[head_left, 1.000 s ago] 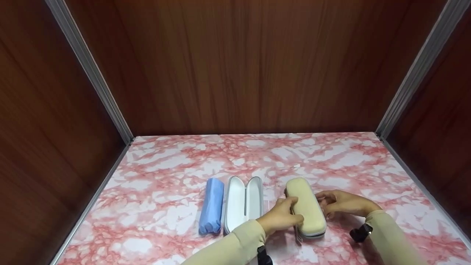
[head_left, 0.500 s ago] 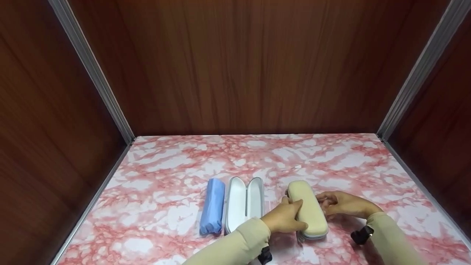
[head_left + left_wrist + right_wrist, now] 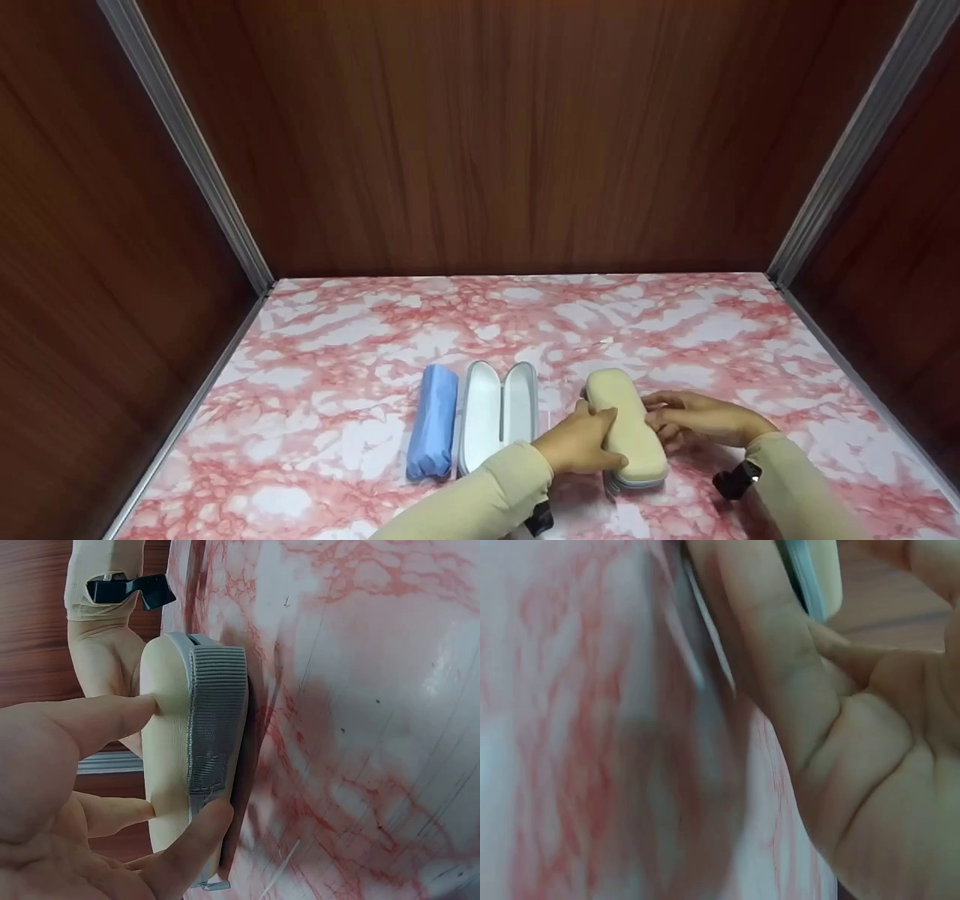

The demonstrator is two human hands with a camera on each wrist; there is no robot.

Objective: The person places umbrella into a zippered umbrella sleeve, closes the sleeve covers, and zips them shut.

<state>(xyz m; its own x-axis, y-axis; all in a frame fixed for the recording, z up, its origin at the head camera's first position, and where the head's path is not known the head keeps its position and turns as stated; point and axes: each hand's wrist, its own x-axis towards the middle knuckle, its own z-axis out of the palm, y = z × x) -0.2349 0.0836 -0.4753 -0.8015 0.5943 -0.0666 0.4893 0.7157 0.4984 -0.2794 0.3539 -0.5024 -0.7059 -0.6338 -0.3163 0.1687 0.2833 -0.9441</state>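
Observation:
A pale yellow glasses case (image 3: 631, 431) with a grey zip lies on the marbled table, slightly slanted. My left hand (image 3: 581, 442) holds it from the left, fingertips and thumb on its top and side. In the left wrist view a grey ribbed strap (image 3: 217, 709) runs along the near side, one fingertip at its end, and a dark gap shows at the zip's far end. My right hand (image 3: 701, 420) is at the right side, thumb and fingers bent against the zip edge; I cannot tell what its fingertips grip.
An open case with a white inside (image 3: 481, 420) and grey rim lies left of the yellow one. Beyond it is a blue fabric roll (image 3: 433, 424). Brown wood-grain panels (image 3: 517, 135) with grey metal corner posts enclose the marbled table (image 3: 337, 337) at the back and sides.
My left hand and the yellow case have shifted slightly nearer and to the right. The fingers of my right hand have drawn in against the case's side.

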